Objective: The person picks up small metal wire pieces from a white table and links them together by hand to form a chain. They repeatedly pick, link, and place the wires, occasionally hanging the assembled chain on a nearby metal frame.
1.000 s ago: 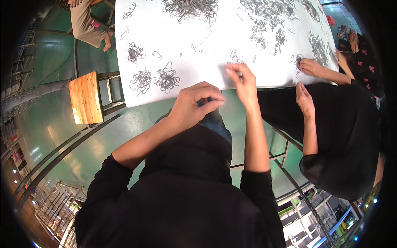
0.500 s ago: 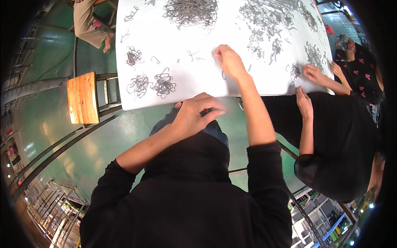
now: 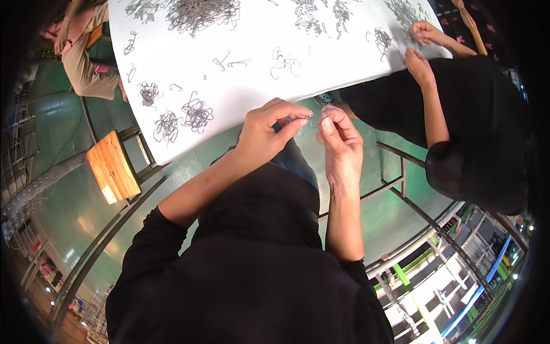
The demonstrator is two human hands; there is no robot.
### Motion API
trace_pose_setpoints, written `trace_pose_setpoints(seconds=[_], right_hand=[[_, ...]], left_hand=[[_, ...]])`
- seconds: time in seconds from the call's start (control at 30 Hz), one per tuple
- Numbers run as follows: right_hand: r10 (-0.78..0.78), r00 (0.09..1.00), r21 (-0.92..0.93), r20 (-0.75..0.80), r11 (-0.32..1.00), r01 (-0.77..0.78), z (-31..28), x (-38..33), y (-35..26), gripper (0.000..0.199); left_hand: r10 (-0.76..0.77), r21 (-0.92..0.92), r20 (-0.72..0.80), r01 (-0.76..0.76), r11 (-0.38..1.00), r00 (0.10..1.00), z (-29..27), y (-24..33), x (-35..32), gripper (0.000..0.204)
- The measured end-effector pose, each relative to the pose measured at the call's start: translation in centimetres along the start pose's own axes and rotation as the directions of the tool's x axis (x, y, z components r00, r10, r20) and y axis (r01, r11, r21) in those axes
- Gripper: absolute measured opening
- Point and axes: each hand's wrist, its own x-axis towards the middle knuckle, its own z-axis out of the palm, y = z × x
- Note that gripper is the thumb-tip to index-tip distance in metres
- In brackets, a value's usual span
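Observation:
Just off the near edge of the white table, both my hands are raised close together, fingertips a short gap apart. Thumb and forefinger of my left hand [image 3: 269, 132] pinch a small dark wire hook [image 3: 310, 119], its thin bent end poking out toward the other hand. My right hand [image 3: 342, 137] is closed in a pinch too; something thin and shiny shows at its thumb tip, too small to name. On the white tabletop [image 3: 252, 89] beyond lie loose wire hooks [image 3: 283, 62] and two small heaps of bent wire hooks, one of them the nearer heap [image 3: 197, 113].
A large wire heap [image 3: 203, 14] and scattered short metal pieces [image 3: 309, 17] lie farther back. At right, a co-worker in black has both hands [image 3: 421, 66] over the table. A wooden stool [image 3: 113, 167] stands left; another person [image 3: 91, 69] sits at far left.
My right hand has come back from the tabletop to beside my left hand, pinched. The view has swung, so the table sits farther up and left.

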Motion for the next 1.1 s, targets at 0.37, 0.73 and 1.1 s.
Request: trace_pose_setpoints(seconds=[0.37,0.73,1.1], right_hand=[[-0.508,0.854,-0.221,-0.116,0.851,0.476,-1.3,1.6,1.8,0.008],[-0.485,0.870,-0.322,-0.094,0.841,0.434,-3.0,1.4,2.1,0.008],[-0.463,0.881,-0.437,-0.102,0.816,0.378,-2.0,1.1,4.6,0.007]], left_hand=[[0.221,0.167,-0.065,-0.208,0.964,0.973,3.3,-3.0,3.5,0.026],[0.026,0.858,-0.040,0.021,0.512,0.999,6.7,-13.5,14.8,0.017],[-0.403,-0.073,0.230,0.428,0.901,0.886,1.6,-4.6,7.9,0.019]])
